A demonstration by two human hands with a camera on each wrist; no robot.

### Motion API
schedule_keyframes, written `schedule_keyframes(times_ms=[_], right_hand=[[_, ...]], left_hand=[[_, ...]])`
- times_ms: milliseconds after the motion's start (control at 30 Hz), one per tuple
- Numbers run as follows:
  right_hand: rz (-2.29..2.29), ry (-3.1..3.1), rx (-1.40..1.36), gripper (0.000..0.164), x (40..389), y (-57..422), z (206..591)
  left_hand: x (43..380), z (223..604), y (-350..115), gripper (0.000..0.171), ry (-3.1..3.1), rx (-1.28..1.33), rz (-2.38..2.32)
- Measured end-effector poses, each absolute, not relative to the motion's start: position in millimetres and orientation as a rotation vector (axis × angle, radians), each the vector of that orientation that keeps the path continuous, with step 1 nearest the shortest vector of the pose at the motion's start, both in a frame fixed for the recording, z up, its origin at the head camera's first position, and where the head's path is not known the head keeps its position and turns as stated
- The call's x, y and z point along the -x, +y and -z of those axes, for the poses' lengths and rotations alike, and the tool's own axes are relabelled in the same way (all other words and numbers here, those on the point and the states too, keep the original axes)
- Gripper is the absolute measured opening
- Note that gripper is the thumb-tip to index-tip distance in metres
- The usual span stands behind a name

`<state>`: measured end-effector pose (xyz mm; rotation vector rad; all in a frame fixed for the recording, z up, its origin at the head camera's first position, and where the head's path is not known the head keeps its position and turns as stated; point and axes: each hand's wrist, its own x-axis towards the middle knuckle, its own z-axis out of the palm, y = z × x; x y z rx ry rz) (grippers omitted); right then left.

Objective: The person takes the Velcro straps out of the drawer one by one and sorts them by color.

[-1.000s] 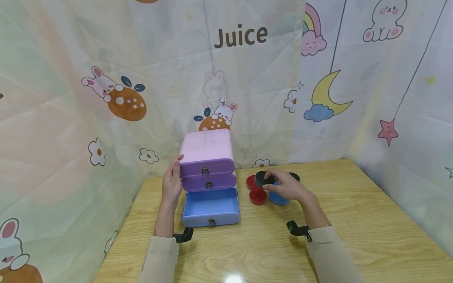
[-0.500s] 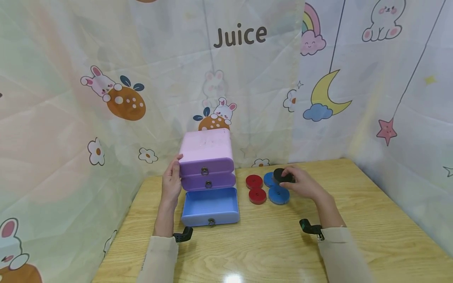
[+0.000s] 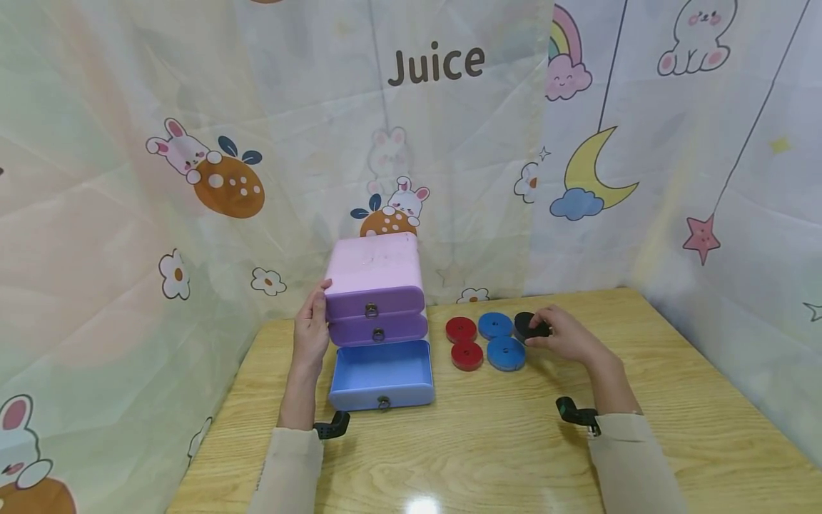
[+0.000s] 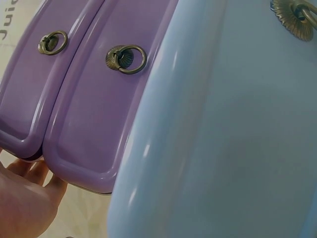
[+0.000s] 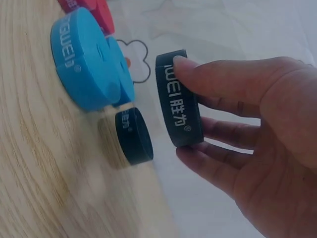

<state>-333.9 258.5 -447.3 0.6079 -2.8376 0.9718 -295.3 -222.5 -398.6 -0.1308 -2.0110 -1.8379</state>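
My right hand (image 3: 565,334) pinches a black tape roll (image 5: 179,99) with light lettering, thumb on its edge and fingers on the opposite side. The right wrist view has this roll raised above the table, near a second black tape roll (image 5: 133,136) lying there. To their left lie two blue tape rolls (image 3: 506,353) and two red tape rolls (image 3: 467,355). My left hand (image 3: 311,332) rests against the left side of a pink-topped drawer box (image 3: 374,260), its fingers partly hidden behind the purple fronts in the left wrist view.
The box's bottom blue drawer (image 3: 383,397) is pulled out toward me, nothing seen inside it. Above it, two purple drawers (image 3: 375,303) with ring pulls are closed. A printed curtain (image 3: 475,178) hangs behind the wooden table (image 3: 462,450).
My right hand has moved to the right with the black tape roll, from over the red and blue rolls toward the other black roll. My left hand has stayed at the box.
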Motion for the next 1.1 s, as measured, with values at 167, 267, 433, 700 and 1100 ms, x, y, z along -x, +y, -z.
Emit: schedule_keyframes(times_ms=[167, 267, 433, 700, 1100], right_hand=[[-0.922, -2.889, -0.644, 0.023, 335, 267, 450], [-0.897, -2.937, -0.663, 0.022, 336, 271, 451], [-0.912, -2.998, -0.636, 0.020, 337, 274, 454], [-0.858, -3.028, -0.607, 0.023, 337, 276, 462], [-0.886, -3.066, -0.538, 0.026, 340, 273, 469]], left_hand=[[293, 398, -222, 0.047, -2.021, 0.125, 1.837], [293, 398, -223, 0.047, -2.022, 0.123, 1.842], [293, 398, -223, 0.047, -2.018, 0.121, 1.851], [293, 396, -222, 0.046, -2.019, 0.118, 1.850], [293, 397, -222, 0.047, -2.024, 0.117, 1.836]])
